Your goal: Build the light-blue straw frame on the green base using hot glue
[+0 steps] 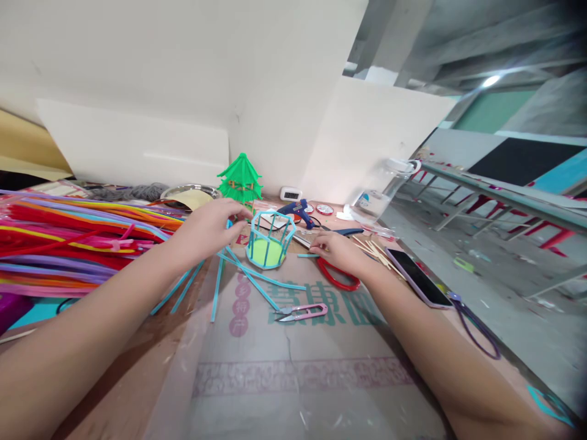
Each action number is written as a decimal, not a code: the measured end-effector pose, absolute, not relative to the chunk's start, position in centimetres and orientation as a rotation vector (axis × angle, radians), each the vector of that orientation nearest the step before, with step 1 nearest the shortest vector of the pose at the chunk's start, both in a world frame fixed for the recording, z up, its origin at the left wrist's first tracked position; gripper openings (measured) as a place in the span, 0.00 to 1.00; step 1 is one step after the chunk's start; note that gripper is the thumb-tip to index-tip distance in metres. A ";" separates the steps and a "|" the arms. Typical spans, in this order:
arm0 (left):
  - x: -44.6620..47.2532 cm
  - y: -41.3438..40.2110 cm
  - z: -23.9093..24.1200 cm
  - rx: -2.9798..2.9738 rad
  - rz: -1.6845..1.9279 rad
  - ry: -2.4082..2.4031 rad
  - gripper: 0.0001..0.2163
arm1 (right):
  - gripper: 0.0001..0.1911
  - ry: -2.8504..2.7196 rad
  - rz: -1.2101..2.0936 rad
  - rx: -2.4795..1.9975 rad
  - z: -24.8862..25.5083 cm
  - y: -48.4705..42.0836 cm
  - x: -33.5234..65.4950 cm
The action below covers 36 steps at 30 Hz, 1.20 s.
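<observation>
Head view: blue frame [268,252] sits between my left hand [211,227] and right hand [338,250]; from here can't tell if either's pinching. Guessing strip-handling, blue strips [217,290] front-left of the frame; next move needs delicacy.

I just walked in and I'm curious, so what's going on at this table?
A person is working with both hands around a light-blue openwork cage with a yellow-green base, which stands between them. The left hand is over light-blue strips; the right hand is by red-handled scissors. Whether either grips anything is unclear. Pink thread snips lie in front, and a green tiered model stands behind.
</observation>
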<state>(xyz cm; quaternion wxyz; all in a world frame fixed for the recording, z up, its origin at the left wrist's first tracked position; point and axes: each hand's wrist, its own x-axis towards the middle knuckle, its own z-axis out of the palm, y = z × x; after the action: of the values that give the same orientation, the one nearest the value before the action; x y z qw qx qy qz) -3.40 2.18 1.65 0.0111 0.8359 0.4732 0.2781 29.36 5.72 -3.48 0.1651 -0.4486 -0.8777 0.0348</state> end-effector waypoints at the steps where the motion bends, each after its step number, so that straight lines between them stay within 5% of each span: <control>1: -3.3 2.3 1.5 2.659 0.890 1.398 0.13 | 0.10 -2.494 0.098 -1.293 -3.2 5.6 29.4; 8: -2.1 1.8 0.6 2.889 1.035 0.970 0.09 | 0.12 -2.181 0.046 -1.283 -2.0 4.1 28.1; 20: -2.0 1.7 0.0 2.985 0.967 1.100 0.11 | 0.16 -2.103 0.505 -1.245 -5.0 -0.3 21.0; 36: -1.7 1.4 0.1 3.047 1.050 1.025 0.08 | 0.15 -1.970 0.560 -1.248 -6.6 0.5 18.4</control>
<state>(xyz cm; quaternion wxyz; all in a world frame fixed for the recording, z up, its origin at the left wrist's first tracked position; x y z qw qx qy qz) -1.74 1.44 0.13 -0.1201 0.8945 0.3009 0.3082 18.42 0.50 -6.64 0.3633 -0.4847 -0.7653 0.2176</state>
